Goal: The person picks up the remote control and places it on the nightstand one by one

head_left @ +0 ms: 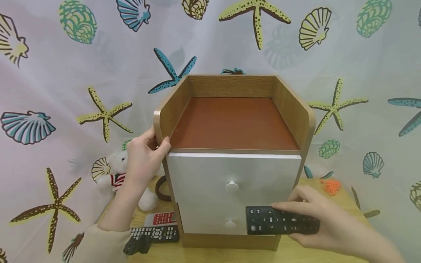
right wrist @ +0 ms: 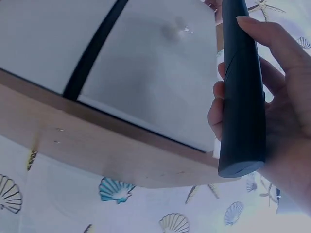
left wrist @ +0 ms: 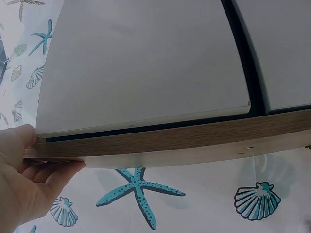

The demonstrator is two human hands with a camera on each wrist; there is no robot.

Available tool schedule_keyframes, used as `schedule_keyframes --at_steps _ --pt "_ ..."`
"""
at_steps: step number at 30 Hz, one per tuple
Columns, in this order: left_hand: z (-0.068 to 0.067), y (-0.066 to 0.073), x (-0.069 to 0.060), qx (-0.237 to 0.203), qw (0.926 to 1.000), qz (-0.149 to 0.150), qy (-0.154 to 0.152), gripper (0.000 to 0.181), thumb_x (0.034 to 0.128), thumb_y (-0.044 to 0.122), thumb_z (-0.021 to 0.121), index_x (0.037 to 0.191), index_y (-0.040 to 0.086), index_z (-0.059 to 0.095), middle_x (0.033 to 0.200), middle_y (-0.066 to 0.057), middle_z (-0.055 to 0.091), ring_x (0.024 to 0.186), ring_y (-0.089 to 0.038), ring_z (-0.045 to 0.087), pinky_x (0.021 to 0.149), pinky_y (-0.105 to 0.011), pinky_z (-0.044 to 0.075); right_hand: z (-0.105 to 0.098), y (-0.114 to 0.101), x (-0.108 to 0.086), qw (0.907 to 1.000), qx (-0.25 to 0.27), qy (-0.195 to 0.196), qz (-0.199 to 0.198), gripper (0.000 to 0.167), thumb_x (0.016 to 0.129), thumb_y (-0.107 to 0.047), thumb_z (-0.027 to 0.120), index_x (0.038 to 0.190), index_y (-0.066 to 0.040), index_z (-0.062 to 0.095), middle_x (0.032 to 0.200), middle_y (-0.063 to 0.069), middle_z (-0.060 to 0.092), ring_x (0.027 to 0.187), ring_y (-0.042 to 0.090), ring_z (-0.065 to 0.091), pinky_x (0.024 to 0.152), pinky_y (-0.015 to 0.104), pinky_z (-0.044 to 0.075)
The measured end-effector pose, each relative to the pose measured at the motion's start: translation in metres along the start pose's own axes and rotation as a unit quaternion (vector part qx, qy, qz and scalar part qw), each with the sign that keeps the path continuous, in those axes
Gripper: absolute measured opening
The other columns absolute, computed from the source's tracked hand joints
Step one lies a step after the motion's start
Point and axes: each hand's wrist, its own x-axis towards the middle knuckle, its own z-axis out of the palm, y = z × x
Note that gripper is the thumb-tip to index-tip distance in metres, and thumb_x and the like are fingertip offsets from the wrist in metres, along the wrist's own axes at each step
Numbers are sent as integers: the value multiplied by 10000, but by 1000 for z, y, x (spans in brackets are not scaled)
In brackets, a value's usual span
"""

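A small wooden cabinet [head_left: 236, 124] with a brown top and two white drawers stands in the middle of the head view. My left hand [head_left: 143, 157] grips the front edge of its left side panel [left wrist: 160, 141], thumb at the front and fingers on the outer side. In my right hand [head_left: 325, 219] is a black remote control [head_left: 283, 220], held before the lower drawer [head_left: 207, 219] with its buttons toward the head camera. The right wrist view shows the back of that remote [right wrist: 243, 102], fingers wrapped around it. Both drawers look closed.
Left of the cabinet lie another black remote [head_left: 161, 233], a red-and-white remote or calculator [head_left: 164, 218], a dark ring [head_left: 161, 190] and a white plush toy [head_left: 116, 164]. An orange tangle [head_left: 331, 186] lies on the table at right. A shell-patterned curtain [head_left: 210, 36] hangs behind.
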Motion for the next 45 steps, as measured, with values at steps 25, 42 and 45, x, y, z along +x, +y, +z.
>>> schedule_keyframes --at_steps 25,42,45 --pt "3 -2 1 42 9999 102 101 164 833 42 604 962 -15 687 835 -172 712 624 7 574 544 -90 446 -60 -15 134 9952 -442 -849 213 520 703 -121 795 1195 -220 654 897 -50 487 876 89 448 726 290 422" --pt "3 -2 1 -8 9999 111 62 177 839 39 598 982 -23 681 896 -181 715 647 64 574 553 -79 452 -38 18 205 9717 -259 -1450 1845 454 756 -129 715 1203 -107 638 1083 128 550 988 248 499 832 366 421" --pt "3 -2 1 5 9999 112 60 176 838 41 599 980 -24 680 894 -182 714 644 65 574 549 -80 451 -38 21 212 9675 -118 -1624 1932 458 763 -128 708 1213 -98 629 1133 128 573 1028 251 507 853 373 426"
